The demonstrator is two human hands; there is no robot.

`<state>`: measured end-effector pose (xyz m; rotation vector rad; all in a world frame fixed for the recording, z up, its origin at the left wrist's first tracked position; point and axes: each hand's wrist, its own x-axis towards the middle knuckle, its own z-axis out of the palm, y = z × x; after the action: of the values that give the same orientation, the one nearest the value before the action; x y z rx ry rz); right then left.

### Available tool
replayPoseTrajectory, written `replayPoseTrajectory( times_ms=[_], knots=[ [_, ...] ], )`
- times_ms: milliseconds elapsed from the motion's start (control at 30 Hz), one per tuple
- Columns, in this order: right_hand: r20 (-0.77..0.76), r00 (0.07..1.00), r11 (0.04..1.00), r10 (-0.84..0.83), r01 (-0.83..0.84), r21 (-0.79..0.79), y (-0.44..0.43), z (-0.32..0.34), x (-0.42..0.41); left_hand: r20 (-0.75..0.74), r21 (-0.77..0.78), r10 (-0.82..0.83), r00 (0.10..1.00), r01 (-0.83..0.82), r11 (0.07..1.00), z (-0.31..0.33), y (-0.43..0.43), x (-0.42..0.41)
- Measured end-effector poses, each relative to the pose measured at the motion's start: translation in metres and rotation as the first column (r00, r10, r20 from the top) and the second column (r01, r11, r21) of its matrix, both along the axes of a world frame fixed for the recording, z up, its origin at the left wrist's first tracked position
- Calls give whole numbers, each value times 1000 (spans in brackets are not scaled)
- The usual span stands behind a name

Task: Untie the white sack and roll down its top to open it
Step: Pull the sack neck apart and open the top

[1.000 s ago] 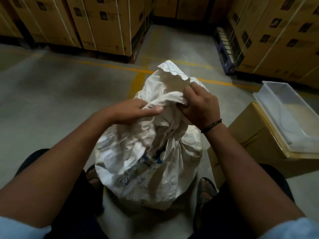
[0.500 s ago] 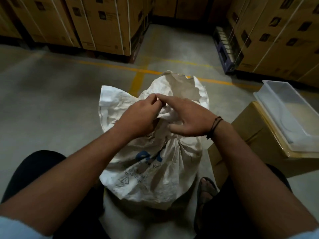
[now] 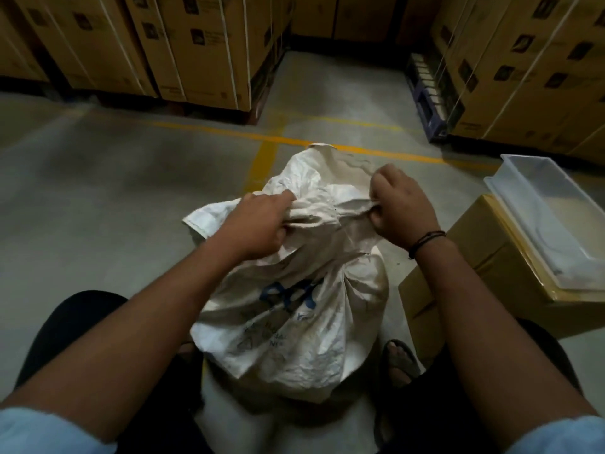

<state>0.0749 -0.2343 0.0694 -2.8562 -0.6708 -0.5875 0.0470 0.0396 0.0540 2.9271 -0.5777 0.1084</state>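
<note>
Sack (image 3: 294, 316): white woven cloth, looks like plastic weave, matt, heavily creased, blue print on it. Floor (image 3: 114, 191): grey concrete, smooth, dull, with worn yellow painted lines (image 3: 262, 137). Cartons (image 3: 203, 44): brown cardboard, matt. Box (image 3: 474, 290) at right: same cardboard, top edge yellowish and glossy. Tub (image 3: 550, 204) on it: translucent plastic, smooth, slight sheen. Pallet (image 3: 429, 103): dark blue plastic, ribbed. Wrist cord (image 3: 425, 240): dark, thin, weave unclear. Sleeves (image 3: 49, 430): pale blue cloth, matt.

The sack (image 3: 294, 309) stands at frame centre between the person's feet. At right a tray (image 3: 553, 221) sits on a box (image 3: 484, 290). Stacked cartons (image 3: 183, 44) fill the top.
</note>
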Motion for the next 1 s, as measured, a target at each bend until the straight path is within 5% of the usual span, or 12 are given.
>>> replayPoseTrajectory(
  times_ms=[100, 200, 367, 467, 567, 667, 733, 867, 1000],
  knots=[
    [-199, 972, 992, 122, -127, -13, 7, 13, -12, 34, -46, 15, 999, -13, 999, -8, -6, -3],
    [-449, 867, 974, 217, -163, 155, 8, 25, -26, 130, -9, -54, 990, 56, 998, -5, -8, -4],
    [-321, 943, 990, 89, -47, 134, 16, 26, -27, 81, 62, -101, 992, 96, 993, 8, -30, -20],
    [-335, 940, 997, 64, -78, -29, 21, 19, -36, 57, 95, -168, 984, 162, 982, 8, -38, -23],
    [-214, 972, 966, 96, -143, -217, 19, 3, -42, -231, -23, -179, 956, 179, 984, 7, -28, -19],
    [-29, 981, 960, 193, -195, -199, 12, -15, -45, -690, -181, -237, 684, 155, 971, 21, -5, -10],
    [82, 972, 965, 219, -203, -166, 8, -26, -48, -788, -217, -240, 567, 108, 970, 26, 9, -2],
    [223, 962, 984, 159, -138, -109, -2, -46, -52, -645, 93, -72, 760, 171, 981, 5, 14, 3],
    [148, 972, 978, 183, -164, -132, -16, -50, -53, -162, 317, -128, 978, 174, 932, -23, 12, 0]
  ],
)
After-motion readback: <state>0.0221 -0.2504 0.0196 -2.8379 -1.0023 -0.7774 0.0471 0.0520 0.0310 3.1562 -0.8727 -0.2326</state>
